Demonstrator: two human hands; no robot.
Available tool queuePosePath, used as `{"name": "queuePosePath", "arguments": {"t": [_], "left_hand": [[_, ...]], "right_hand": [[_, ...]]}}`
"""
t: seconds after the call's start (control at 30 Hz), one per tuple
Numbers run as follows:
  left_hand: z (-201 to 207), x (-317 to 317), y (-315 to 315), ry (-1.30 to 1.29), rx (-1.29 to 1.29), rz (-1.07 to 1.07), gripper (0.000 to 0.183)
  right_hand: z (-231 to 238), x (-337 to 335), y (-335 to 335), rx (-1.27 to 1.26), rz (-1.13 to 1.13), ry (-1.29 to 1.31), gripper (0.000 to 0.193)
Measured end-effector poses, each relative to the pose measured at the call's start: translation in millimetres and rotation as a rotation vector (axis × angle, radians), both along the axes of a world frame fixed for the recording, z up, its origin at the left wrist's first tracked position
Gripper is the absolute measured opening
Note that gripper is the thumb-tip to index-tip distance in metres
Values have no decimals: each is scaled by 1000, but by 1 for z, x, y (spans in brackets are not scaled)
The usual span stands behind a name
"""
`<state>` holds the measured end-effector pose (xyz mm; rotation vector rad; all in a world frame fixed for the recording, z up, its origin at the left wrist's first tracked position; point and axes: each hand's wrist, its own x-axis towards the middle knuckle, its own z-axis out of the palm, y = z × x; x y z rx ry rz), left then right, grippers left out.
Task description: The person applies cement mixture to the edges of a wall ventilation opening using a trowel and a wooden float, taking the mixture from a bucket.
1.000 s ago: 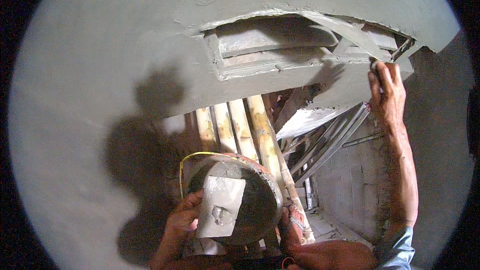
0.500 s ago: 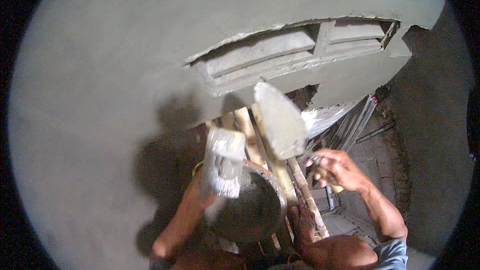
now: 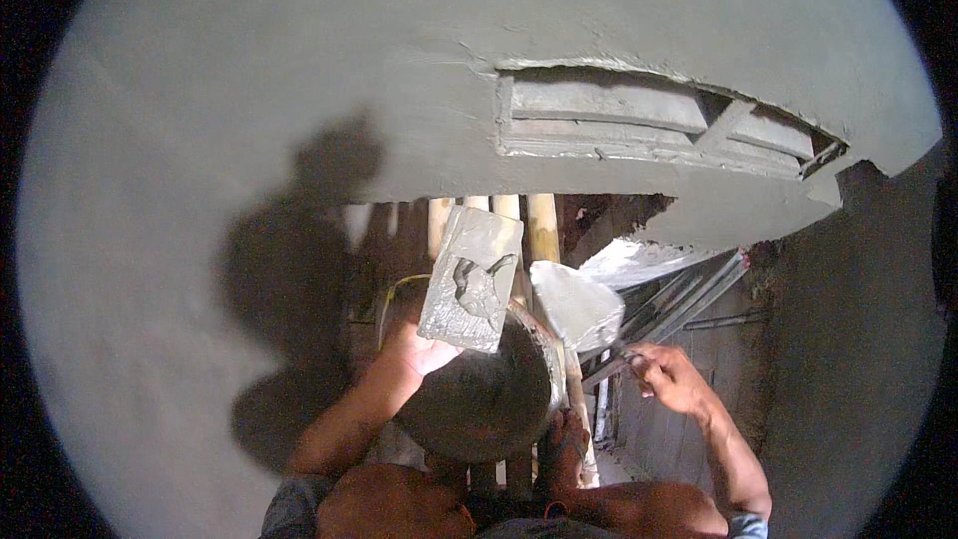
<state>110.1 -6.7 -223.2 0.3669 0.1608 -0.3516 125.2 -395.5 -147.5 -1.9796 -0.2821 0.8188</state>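
My left hand (image 3: 412, 347) is closed under a rectangular plastering float (image 3: 489, 243), whose grip is hidden below it. Wet grey mortar (image 3: 481, 291) coats the float's upturned face, with a ragged dark gouge in it. To the right, my right hand (image 3: 671, 377) wraps round the handle of a trowel (image 3: 577, 307). Its broad blade is smeared grey and points left toward the float, a small gap apart. Beneath the float stands a round dark bucket (image 3: 469, 409), partly covered by it; what is inside is too dark to make out.
A grey plastered wall (image 3: 299, 30) rises in front, with a louvred vent opening (image 3: 609, 105) set into it. Bamboo poles (image 3: 542, 230) run under my feet as a platform. At the right lean several long metal pieces (image 3: 689, 299) above a lower floor.
The view has turned, so the vent sits farther right and more level. The trowel blade has come down and lies closer to the float. Both hands keep their tools.
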Motion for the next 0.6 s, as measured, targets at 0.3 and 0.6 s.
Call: {"name": "queuePosePath", "arguments": {"t": [0.3,0.6], "left_hand": [[11,2,3,-146,20,-29,42],[36,6,13,-138,222,-143,54]], "right_hand": [[79,-4,23,-231,119,-257,34],[76,13,29,-303,177,-596,31]]}}
